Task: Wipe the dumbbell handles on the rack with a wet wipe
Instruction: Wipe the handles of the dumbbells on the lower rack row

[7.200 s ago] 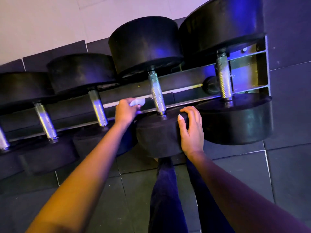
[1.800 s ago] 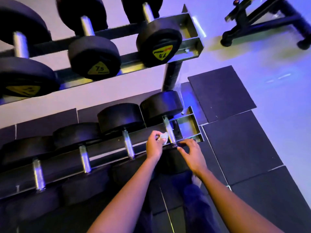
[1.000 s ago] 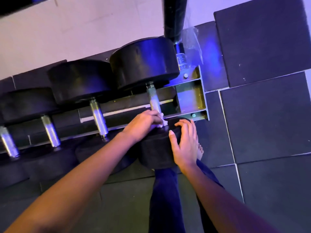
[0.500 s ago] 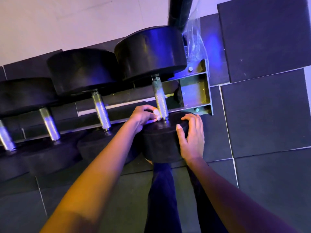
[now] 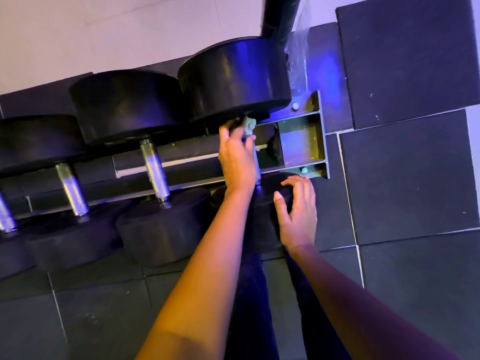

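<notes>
Grey wet wipe (image 5: pixel 249 126), pinched in my left hand (image 5: pixel 237 157), has slid toward 12 o'clock to the far end of the last handle (image 5: pixel 257 168); my right hand (image 5: pixel 296 211) rests spread on the near head (image 5: pixel 262 216). I judge this handle nearly done.

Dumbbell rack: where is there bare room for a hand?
Free: gaps between the knurled steel handles left of the left hand, the rack's open end bay, the dark floor tiles rightward. Crowded: the rightmost handle, gripped with the crumpled pale wipe; the right hand rests on its black head.
</notes>
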Tool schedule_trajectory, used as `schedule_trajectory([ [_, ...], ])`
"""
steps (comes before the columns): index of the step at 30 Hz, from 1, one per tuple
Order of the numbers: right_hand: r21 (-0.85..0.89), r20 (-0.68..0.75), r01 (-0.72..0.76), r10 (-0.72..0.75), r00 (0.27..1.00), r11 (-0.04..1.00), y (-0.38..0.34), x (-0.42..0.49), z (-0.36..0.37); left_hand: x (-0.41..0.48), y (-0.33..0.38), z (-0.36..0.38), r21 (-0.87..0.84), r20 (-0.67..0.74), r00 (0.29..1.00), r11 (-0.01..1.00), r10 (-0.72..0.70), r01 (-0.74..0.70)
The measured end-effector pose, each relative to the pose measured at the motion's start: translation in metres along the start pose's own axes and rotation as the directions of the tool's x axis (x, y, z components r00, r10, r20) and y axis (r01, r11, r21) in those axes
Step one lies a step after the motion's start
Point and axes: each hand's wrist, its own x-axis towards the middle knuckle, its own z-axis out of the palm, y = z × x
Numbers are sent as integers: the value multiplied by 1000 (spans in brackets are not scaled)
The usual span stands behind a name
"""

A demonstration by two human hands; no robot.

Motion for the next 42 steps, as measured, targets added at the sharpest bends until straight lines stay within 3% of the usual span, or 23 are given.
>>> schedule_trajectory([
  [2,3,2,4,-4,1000,1000,0,0,0,8,-1,3,-237,-101,975,956,-199,171],
  [3,4,3,5,-5,1000,1000,0,-1,0,13,-1,5,-386,-118,937,885,-328,261],
  [5,1,1,8,-8,1000,1000,1,0,0,21,-2,14,-642,-48,858,674,-512,366],
  [7,4,-2,16,-16,1000,1000,1,0,1,25,-4,20,-786,95,780,435,-619,440],
  [10,5,-5,20,-20,1000,1000,2,0,1,38,-17,24,-759,367,698,236,-615,607],
  [13,8,-4,28,-28,1000,1000,2,1,1,49,-25,20,-675,527,631,172,-569,718],
  [15,8,-2,26,-26,1000,1000,2,1,1,49,-23,16,-712,455,676,220,-580,667],
  [17,7,2,17,-17,1000,1000,3,0,0,43,-21,12,-740,265,777,397,-571,543],
  [19,2,10,9,-9,1000,1000,2,-1,1,34,-20,8,-720,81,877,580,-474,380],
  [20,-1,14,6,-6,1000,1000,2,-1,1,30,-19,6,-643,4,920,703,-392,302],
  [22,-2,13,6,-6,1000,1000,2,-1,0,21,-18,0,-304,-101,983,946,-151,113],
  [23,-1,10,6,-6,1000,1000,2,-1,0,19,-21,0,-153,-108,994,988,-3,-14],
  [26,9,2,8,-8,1000,1000,1,-1,1,17,-36,-1,84,-51,912,912,407,-402],
  [28,14,0,11,-11,1000,1000,1,-1,1,20,-48,0,183,5,828,814,560,-552],
  [33,15,-5,17,-17,1000,1000,2,-1,0,36,-54,8,326,258,649,568,716,-756],
  [35,11,-1,16,-16,1000,1000,2,-1,1,40,-41,13,378,354,619,499,701,-780],
  [37,7,-2,19,-19,1000,1000,3,0,1,42,-30,12,384,405,666,545,626,-745],
  [40,9,-5,19,-19,1000,1000,3,0,1,31,-33,1,262,313,797,760,516,-595],
  [42,11,-4,9,-9,1000,1000,2,0,1,16,-42,-8,144,345,776,787,528,-599],
])
